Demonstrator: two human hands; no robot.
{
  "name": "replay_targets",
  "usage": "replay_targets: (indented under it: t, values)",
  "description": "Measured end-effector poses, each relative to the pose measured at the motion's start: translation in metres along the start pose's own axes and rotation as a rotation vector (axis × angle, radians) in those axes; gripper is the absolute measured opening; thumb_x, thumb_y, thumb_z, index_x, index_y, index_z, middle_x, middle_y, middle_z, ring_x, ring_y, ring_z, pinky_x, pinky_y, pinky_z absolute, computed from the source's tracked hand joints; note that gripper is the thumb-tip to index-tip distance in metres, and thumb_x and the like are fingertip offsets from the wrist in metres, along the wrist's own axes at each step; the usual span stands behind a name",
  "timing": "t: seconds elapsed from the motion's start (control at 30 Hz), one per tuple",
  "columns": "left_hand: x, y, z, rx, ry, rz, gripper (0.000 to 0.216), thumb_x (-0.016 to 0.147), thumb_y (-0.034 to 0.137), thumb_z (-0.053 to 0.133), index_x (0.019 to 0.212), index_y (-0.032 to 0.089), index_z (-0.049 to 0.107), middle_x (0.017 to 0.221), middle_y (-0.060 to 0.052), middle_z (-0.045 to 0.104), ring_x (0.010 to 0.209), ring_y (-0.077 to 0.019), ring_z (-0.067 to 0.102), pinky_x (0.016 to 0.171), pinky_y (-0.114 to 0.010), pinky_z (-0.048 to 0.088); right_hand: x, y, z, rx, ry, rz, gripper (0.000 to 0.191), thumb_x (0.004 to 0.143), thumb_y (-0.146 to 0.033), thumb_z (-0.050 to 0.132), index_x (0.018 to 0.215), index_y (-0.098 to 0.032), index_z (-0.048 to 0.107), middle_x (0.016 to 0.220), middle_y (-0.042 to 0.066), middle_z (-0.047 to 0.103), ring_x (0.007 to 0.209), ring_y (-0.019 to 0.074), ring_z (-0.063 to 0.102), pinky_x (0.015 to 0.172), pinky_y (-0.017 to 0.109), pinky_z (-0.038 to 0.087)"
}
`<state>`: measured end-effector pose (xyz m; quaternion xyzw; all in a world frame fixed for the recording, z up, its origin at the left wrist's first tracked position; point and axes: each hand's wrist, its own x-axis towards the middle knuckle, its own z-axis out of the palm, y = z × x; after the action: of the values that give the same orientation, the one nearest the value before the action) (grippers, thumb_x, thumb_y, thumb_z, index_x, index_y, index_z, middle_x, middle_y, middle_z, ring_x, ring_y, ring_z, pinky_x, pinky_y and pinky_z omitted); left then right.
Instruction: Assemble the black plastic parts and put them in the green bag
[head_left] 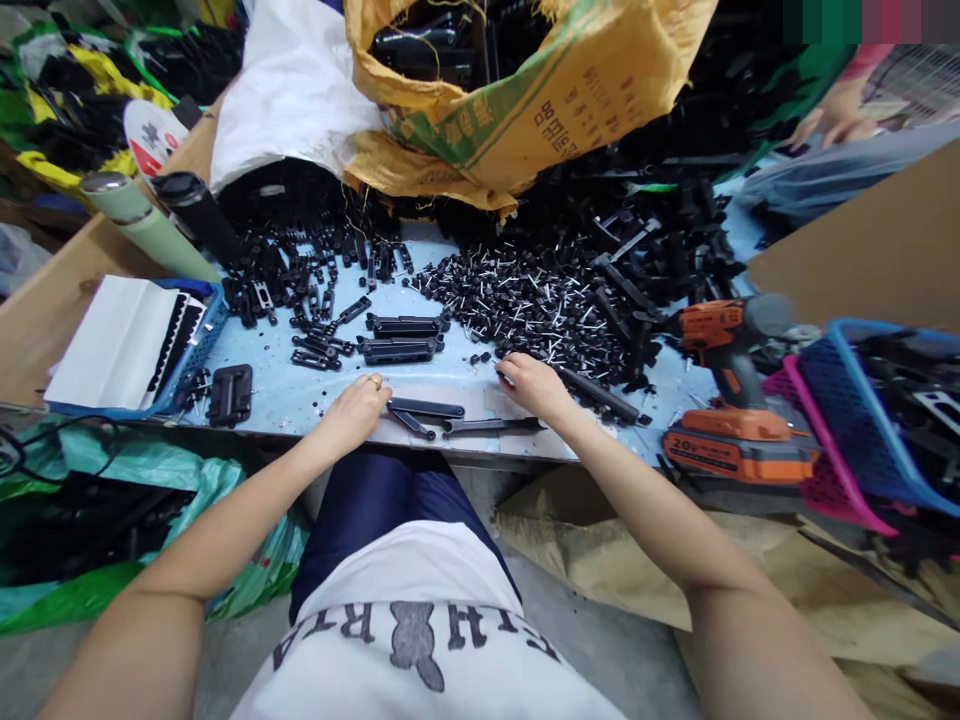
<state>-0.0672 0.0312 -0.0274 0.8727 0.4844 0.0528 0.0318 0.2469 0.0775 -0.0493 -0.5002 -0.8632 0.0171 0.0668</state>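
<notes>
My left hand [358,405], with a ring on one finger, rests on the light blue table [450,375] near its front edge, fingers curled onto the end of a black plastic arm piece [426,408]. More flat black arms [487,426] lie crossed between my hands. My right hand [531,382] reaches to the near edge of a heap of small black screws [517,300], fingertips pinched down among them; what they hold is hidden. Two assembled black bars [401,338] lie just beyond.
An orange cordless drill [731,400] lies at right beside pink and blue baskets [840,420]. A yellow sack [525,90] of black parts stands behind. A blue tray with white sheets [127,345], bottles [161,235] and a black hinge block [230,393] are at left.
</notes>
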Motion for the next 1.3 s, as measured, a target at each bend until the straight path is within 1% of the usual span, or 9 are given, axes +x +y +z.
replay_targets:
  t: [0.13,0.3,0.5,0.6,0.8,1.0,1.13,1.2,1.3]
  values:
    - [0.007,0.005,0.011,-0.057,0.009,0.057,0.027,0.083,0.001,0.040,0.082,0.015,0.062,0.085,-0.009,0.057,0.084,-0.0206,0.056,0.076,-0.032,0.047,-0.004,-0.023,0.001,0.466,0.217,0.101,0.014,0.077,-0.022,0.054,0.087,-0.017,0.061,0.078,0.003,0.062,0.066,0.0136,0.059,0.065,0.027,0.048]
    - [-0.003,0.005,0.047,-0.137,0.249,0.009,0.025,0.092,0.018,0.038,0.099,0.014,0.062,0.093,-0.011,0.064,0.087,-0.0196,0.058,0.079,-0.032,0.046,-0.014,-0.057,0.012,0.827,0.302,0.140,0.019,0.077,-0.034,0.059,0.087,-0.018,0.062,0.075,0.002,0.064,0.064,0.0136,0.062,0.060,0.027,0.052]
    - [-0.015,0.009,0.059,-0.102,0.363,-0.043,0.026,0.091,0.026,0.043,0.109,0.019,0.061,0.104,-0.010,0.067,0.100,-0.0236,0.057,0.083,-0.041,0.038,-0.026,-0.066,0.023,0.570,0.457,-0.049,0.017,0.085,-0.029,0.052,0.087,-0.018,0.064,0.089,0.008,0.067,0.081,0.0156,0.064,0.071,0.029,0.054]
    - [-0.010,0.018,0.059,-0.106,0.379,0.045,0.028,0.090,0.027,0.045,0.113,0.019,0.059,0.113,-0.010,0.064,0.111,-0.0247,0.054,0.093,-0.045,0.032,-0.029,-0.065,0.026,0.438,0.441,-0.089,0.016,0.087,-0.028,0.052,0.089,-0.019,0.065,0.092,0.007,0.069,0.083,0.0150,0.065,0.080,0.031,0.054]
    - [0.015,0.036,0.055,-0.139,0.193,0.323,0.035,0.091,0.027,0.042,0.124,0.018,0.050,0.125,-0.012,0.056,0.119,-0.0249,0.047,0.102,-0.045,0.027,-0.037,-0.056,0.032,0.266,0.341,-0.223,0.022,0.090,-0.029,0.049,0.105,-0.019,0.062,0.103,0.008,0.068,0.093,0.0157,0.064,0.104,0.048,0.035]
    - [0.028,0.049,0.048,-0.172,-0.005,0.216,0.055,0.084,0.049,0.050,0.125,0.012,0.046,0.107,-0.015,0.060,0.101,-0.0278,0.053,0.085,-0.041,0.037,-0.047,-0.041,0.045,0.163,0.154,-0.330,0.044,0.089,-0.040,0.048,0.125,-0.015,0.052,0.113,0.015,0.062,0.101,0.0203,0.059,0.087,0.040,0.044]
    - [0.027,0.050,0.051,-0.081,-0.010,0.246,0.063,0.083,0.052,0.050,0.130,0.010,0.040,0.111,-0.016,0.058,0.102,-0.0279,0.051,0.084,-0.039,0.036,-0.041,-0.030,0.044,0.059,0.073,-0.404,0.047,0.090,-0.046,0.044,0.126,-0.016,0.051,0.107,0.013,0.063,0.091,0.0195,0.058,0.075,0.032,0.043]
    - [0.028,0.047,0.053,-0.022,0.027,0.212,0.055,0.087,0.048,0.045,0.126,0.008,0.045,0.106,-0.017,0.059,0.098,-0.0273,0.053,0.080,-0.038,0.037,-0.036,-0.025,0.039,-0.037,0.072,-0.368,0.050,0.088,-0.054,0.042,0.115,-0.015,0.059,0.094,0.012,0.065,0.082,0.0194,0.058,0.069,0.030,0.041]
    - [0.030,0.042,0.050,-0.039,0.065,0.157,0.047,0.090,0.048,0.037,0.098,0.008,0.061,0.085,-0.016,0.062,0.084,-0.0255,0.056,0.070,-0.035,0.040,-0.036,-0.024,0.023,-0.105,0.085,-0.225,0.060,0.084,-0.066,0.036,0.074,-0.014,0.064,0.064,0.008,0.059,0.062,0.0171,0.053,0.059,0.028,0.036]
